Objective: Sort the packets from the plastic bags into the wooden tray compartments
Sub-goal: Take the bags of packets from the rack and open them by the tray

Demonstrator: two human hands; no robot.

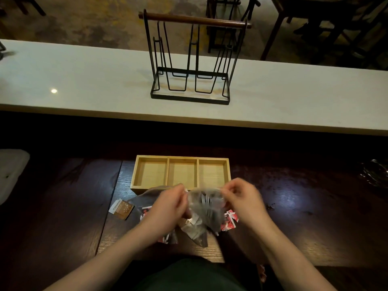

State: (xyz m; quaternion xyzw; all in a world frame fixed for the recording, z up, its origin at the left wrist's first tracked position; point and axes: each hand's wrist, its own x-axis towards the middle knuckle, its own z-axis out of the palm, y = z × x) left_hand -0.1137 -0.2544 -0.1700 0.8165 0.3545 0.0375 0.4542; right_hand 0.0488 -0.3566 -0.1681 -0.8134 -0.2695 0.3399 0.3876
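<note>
A brown packet (121, 209) lies on the dark tabletop (63, 217) at the left, just beside red packets (147, 211) that spread under the hands. The left hand (171, 203) and the right hand (241, 196) each pinch an upper edge of a clear plastic bag (206, 205) with curled fingers, holding it between them just in front of the wooden tray (181, 159), the bag blurred and its contents hard to make out. All three tray compartments show bare wood, and more red packets (231, 220) lie under the right wrist.
</note>
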